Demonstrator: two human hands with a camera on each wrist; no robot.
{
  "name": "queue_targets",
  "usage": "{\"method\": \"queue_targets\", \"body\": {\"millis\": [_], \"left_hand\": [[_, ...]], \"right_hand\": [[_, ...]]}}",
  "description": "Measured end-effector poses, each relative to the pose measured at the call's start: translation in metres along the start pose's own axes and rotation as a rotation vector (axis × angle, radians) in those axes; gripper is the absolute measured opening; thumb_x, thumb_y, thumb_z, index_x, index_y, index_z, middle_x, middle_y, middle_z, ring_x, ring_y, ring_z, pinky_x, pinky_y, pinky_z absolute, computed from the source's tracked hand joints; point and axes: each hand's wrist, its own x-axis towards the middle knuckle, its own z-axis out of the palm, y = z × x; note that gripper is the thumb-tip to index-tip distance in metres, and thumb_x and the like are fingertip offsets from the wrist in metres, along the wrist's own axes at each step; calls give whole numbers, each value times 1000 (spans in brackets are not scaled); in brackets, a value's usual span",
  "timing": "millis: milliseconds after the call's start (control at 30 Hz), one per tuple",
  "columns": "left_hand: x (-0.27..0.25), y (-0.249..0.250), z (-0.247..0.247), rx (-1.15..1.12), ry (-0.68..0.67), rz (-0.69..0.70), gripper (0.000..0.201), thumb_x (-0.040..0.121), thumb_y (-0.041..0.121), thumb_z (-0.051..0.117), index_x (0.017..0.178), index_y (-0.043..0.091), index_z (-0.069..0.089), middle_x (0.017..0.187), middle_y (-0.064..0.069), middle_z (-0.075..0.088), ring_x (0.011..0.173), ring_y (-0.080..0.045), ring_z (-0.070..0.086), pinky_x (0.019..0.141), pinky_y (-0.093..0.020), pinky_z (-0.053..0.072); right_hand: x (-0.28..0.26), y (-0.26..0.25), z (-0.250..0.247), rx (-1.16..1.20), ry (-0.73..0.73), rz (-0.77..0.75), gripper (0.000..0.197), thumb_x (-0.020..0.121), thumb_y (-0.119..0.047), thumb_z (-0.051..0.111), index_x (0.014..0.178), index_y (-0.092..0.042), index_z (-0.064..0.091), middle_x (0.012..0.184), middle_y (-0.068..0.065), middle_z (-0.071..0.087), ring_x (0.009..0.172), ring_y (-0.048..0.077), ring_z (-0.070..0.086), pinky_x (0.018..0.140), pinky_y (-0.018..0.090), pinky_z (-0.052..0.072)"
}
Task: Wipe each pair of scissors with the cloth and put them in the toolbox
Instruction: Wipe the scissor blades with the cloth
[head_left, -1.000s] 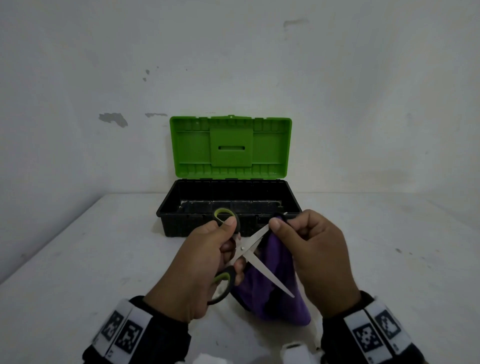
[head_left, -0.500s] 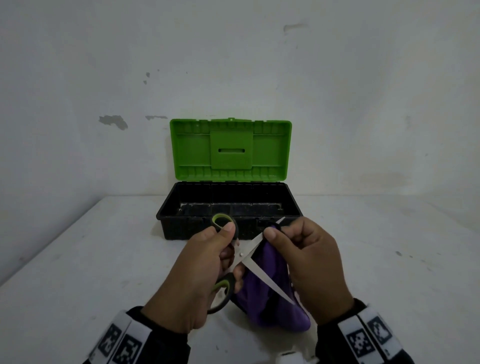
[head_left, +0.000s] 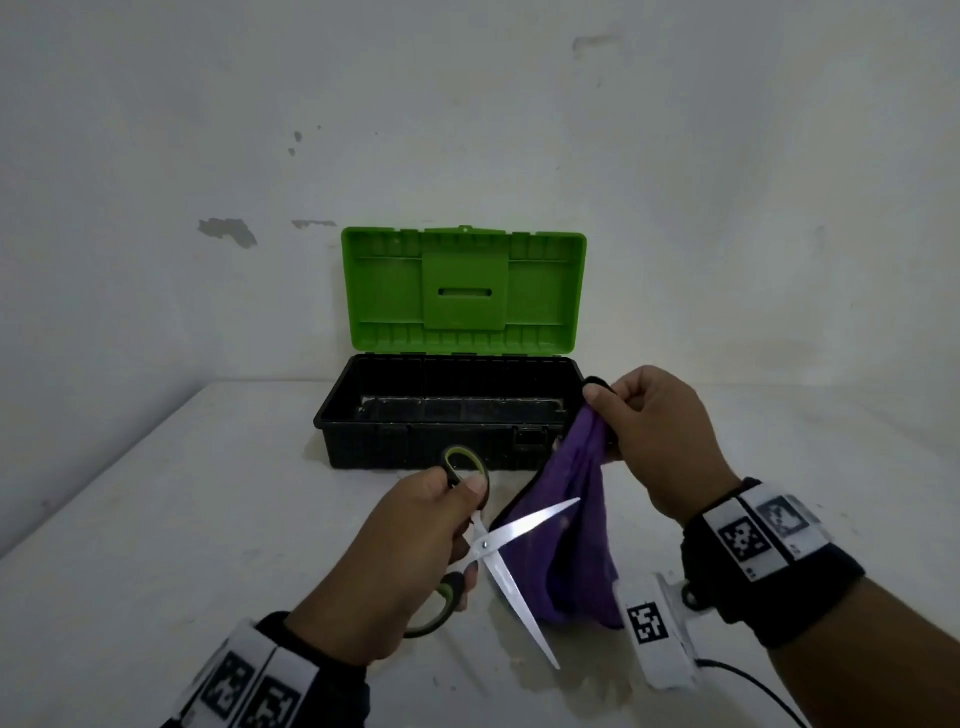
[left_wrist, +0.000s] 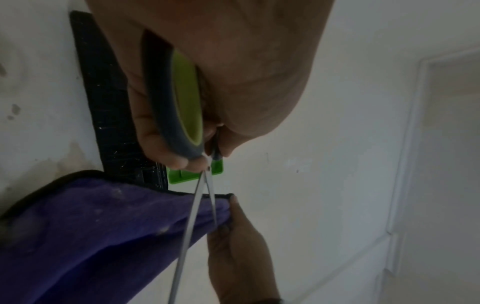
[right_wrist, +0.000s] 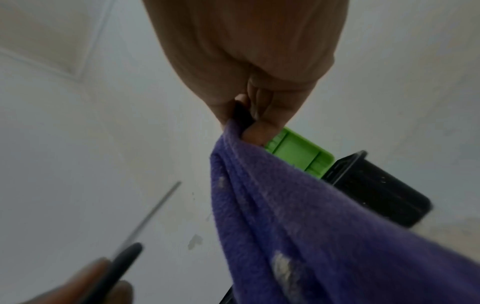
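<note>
White table (head_left: 156, 519); cloth (right_wrist: 311, 226) stains in right-wrist view only.

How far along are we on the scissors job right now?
Done: the toolbox stands open, and no scissors show inside it. In hand: the left hand grips the scissors by the handles, blades spread; the right hand pinches the purple cloth, held up off the blades. Left: finishing any wiping, then placing this pair in the toolbox. No other scissors are in view.
</note>
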Motion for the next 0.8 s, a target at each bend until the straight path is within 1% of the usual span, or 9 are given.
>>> {"method": "queue_targets", "body": {"millis": [133, 200, 267, 333, 500, 567, 667, 733, 800], "left_hand": [[3, -1, 7, 57, 25, 26, 34, 100, 34, 49, 80, 7, 52, 54, -2, 45, 46, -16, 51, 46, -27, 47], [7, -2, 8, 65, 58, 25, 33, 99, 34, 50, 81, 6, 51, 58, -4, 45, 45, -17, 51, 47, -27, 47], [12, -3, 6, 60, 85, 52, 36, 99, 33, 51, 82, 2, 50, 59, -7, 44, 48, -21, 51, 49, -30, 47], [16, -4, 3, 61, 105, 80, 38, 98, 35, 51, 85, -1, 52, 60, -7, 44, 54, -23, 50, 53, -34, 48], [16, -3, -1, 46, 114, 134, 34, 100, 32, 49, 84, 2, 55, 56, 0, 44, 57, -20, 43, 54, -33, 45], [13, -3, 0, 73, 108, 159, 31, 100, 30, 49, 79, 7, 54, 51, 6, 43, 53, -14, 42, 53, -31, 45], [10, -2, 2, 110, 93, 210, 29, 100, 30, 49, 79, 11, 55, 47, 11, 44, 50, -10, 44, 53, -30, 47], [9, 0, 3, 136, 103, 266, 27, 99, 29, 49, 78, 13, 56, 48, 10, 46, 48, -8, 46, 52, -29, 49], [9, 0, 2, 180, 92, 325, 25, 99, 29, 49, 81, 14, 57, 51, 6, 50, 47, -11, 50, 49, -25, 49]], "right_hand": [[-7, -21, 10, 152, -22, 13, 24, 94, -20, 66, 81, -6, 53, 68, 17, 68, 58, 26, 71, 57, 45, 62], [-17, -31, 14, 235, -109, 10, 21, 95, -18, 64, 81, -9, 52, 69, 16, 68, 59, 25, 70, 57, 38, 59], [-30, -33, 17, 245, -234, -42, 21, 95, -20, 65, 79, -15, 53, 68, 13, 67, 60, 24, 66, 62, 41, 58], [-42, -29, 17, 188, -343, -135, 22, 90, -32, 68, 76, -21, 55, 68, 8, 62, 64, 23, 59, 67, 47, 54], [-67, -22, 5, 75, -483, -273, 46, 87, -62, 54, 77, -17, 57, 74, 10, 61, 70, 31, 56, 65, 40, 47], [-71, -20, 2, 34, -473, -305, 43, 95, -56, 48, 78, -19, 60, 77, 1, 64, 72, 19, 60, 66, 32, 49], [-70, -15, 1, -77, -464, -329, 11, 93, -25, 66, 83, -26, 61, 78, -12, 64, 69, 5, 59, 61, 12, 44], [-70, -12, 1, -252, -462, -432, 25, 80, -20, 80, 86, -32, 59, 85, -17, 61, 78, 1, 59, 68, 9, 44], [-72, -11, 2, -369, -471, -505, 32, 75, -30, 82, 90, -37, 55, 94, -23, 56, 87, -7, 53, 74, 6, 41]]}}
